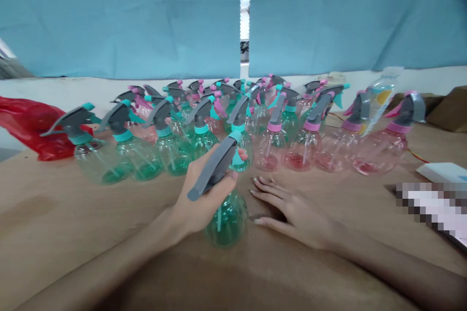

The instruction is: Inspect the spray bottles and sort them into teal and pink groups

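Note:
My left hand (pixel 204 194) is wrapped round the neck of a green spray bottle (pixel 228 223) with a grey trigger head and turquoise nozzle. Its clear green body stands at the table's near middle, and a dip tube shows inside. To the right of that bottle, my right hand (pixel 292 209) rests on the wooden tabletop with the fingers stretched out, holding nothing. Just beyond both hands runs a front row of spray bottles: green ones (pixel 174 153) on the left and pink ones (pixel 302 153) on the right.
More spray bottles crowd behind the front row. A red plastic bag (pixel 40 131) lies at the left. At the right are a clear bottle with an orange-slice label (pixel 381 97), brown cardboard (pixel 448 109), a white box (pixel 443 172) and a blurred-out flat object (pixel 434 211). A blue curtain (pixel 127 19) hangs behind.

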A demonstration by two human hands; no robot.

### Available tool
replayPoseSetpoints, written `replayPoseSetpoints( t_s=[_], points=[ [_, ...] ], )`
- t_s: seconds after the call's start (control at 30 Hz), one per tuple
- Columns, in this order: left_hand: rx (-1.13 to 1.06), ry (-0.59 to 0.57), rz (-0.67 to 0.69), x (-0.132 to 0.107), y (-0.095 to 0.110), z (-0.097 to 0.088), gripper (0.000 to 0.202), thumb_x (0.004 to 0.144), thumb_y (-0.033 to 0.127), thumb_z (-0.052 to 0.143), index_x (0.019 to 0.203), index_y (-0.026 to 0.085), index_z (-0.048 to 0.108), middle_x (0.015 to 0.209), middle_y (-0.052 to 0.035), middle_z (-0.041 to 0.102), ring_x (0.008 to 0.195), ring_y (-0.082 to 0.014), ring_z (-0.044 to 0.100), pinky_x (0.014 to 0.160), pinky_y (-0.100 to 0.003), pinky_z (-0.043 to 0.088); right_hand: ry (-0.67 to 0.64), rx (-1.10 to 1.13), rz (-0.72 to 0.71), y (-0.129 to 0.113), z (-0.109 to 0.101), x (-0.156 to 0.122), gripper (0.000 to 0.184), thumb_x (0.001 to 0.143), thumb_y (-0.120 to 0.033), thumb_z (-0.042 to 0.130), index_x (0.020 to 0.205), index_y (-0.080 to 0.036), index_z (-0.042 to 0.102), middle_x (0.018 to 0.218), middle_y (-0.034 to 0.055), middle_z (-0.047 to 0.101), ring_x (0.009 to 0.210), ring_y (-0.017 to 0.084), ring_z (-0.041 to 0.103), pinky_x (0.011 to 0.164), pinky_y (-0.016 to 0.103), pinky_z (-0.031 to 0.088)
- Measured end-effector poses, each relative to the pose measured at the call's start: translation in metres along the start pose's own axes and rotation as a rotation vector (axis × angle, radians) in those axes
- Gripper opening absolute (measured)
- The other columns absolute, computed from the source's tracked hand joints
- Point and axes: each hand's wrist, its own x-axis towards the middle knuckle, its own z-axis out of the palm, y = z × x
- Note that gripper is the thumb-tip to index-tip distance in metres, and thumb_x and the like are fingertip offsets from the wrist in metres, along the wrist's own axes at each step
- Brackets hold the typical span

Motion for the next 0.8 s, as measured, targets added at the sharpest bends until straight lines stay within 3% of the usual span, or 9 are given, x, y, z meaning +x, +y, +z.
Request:
replayPoseSetpoints(
  t_s=[0.1,0.33,0.6,0.8],
  points=[
    [-0.016,-0.043,0.014,0.001,0.002,-0.004,0.015,0.081,0.028,0.046,0.093,0.026,0.054,0.064,0.0037,0.054,0.058,-0.0163,0.054,0.053,-0.029,0.04,-0.002,0.005,-0.005,0.001,0.0,0.0,0.06,0.088,-0.055,0.046,0.137,-0.022,0.042,0.147,0.0054,0.033,0.136,0.024,0.026,0.111,0.046,0.025],
    [-0.051,-0.027,0.08,0.001,0.0,-0.006,0.006,0.077,0.028,0.048,0.08,0.025,0.053,0.075,0.0019,0.059,0.067,-0.0179,0.058,0.063,-0.032,0.044,0.01,0.011,-0.015,0.0,0.001,0.001,0.059,0.087,-0.054,0.047,0.137,-0.022,0.043,0.147,0.006,0.035,0.136,0.024,0.027,0.111,0.045,0.025],
    [-0.023,0.015,0.006,-0.002,0.002,-0.001,0.027,0.082,0.032,0.05,0.108,0.028,0.056,0.068,0.0019,0.063,0.061,-0.0184,0.06,0.057,-0.031,0.045,0.009,0.035,-0.016,0.0,0.001,0.001,0.064,0.084,-0.057,0.05,0.136,-0.021,0.043,0.146,0.0095,0.036,0.136,0.026,0.027,0.11,0.048,0.024],
    [-0.001,0.065,-0.01,-0.007,0.001,-0.002,0.031,0.082,0.037,0.058,0.111,0.028,0.057,0.081,0.0005,0.064,0.072,-0.0176,0.06,0.061,-0.028,0.048,0.032,0.268,0.05,-0.037,-0.008,0.003,0.076,0.076,-0.056,0.061,0.139,-0.025,0.033,0.14,0.0093,0.045,0.127,0.028,0.043,0.102,0.048,0.037]
  ],
)
